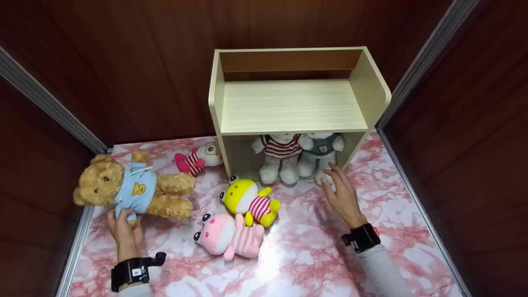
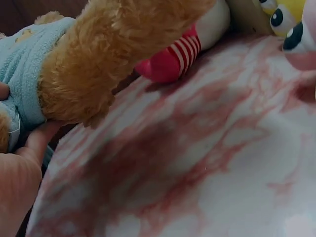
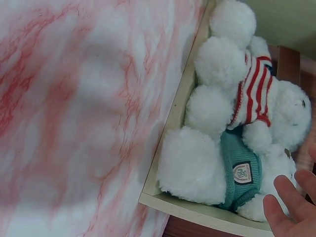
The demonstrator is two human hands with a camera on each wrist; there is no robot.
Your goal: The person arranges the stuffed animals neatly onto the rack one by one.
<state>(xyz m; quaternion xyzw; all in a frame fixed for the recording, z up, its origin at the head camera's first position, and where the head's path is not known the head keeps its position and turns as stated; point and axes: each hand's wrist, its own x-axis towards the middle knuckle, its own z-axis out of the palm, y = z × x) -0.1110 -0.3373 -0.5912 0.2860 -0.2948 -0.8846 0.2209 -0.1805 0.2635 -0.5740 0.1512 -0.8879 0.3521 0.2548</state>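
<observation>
Nearest the left wrist camera, our left hand has its thumb and fingers round the blue-sleeved arm of the brown bear, which we hold sideways at the left of the marbled table, head to the left, legs towards the shelf. Our right hand holds nothing, fingers loosely spread by the white bear in green; whether they touch it we cannot tell. That bear sits in the shelf's lower compartment, beside the white bear in red stripes. Farther out we see the yellow frog toy and pink frog toy lying close together before the shelf, and a smaller striped toy lying by its left side.
</observation>
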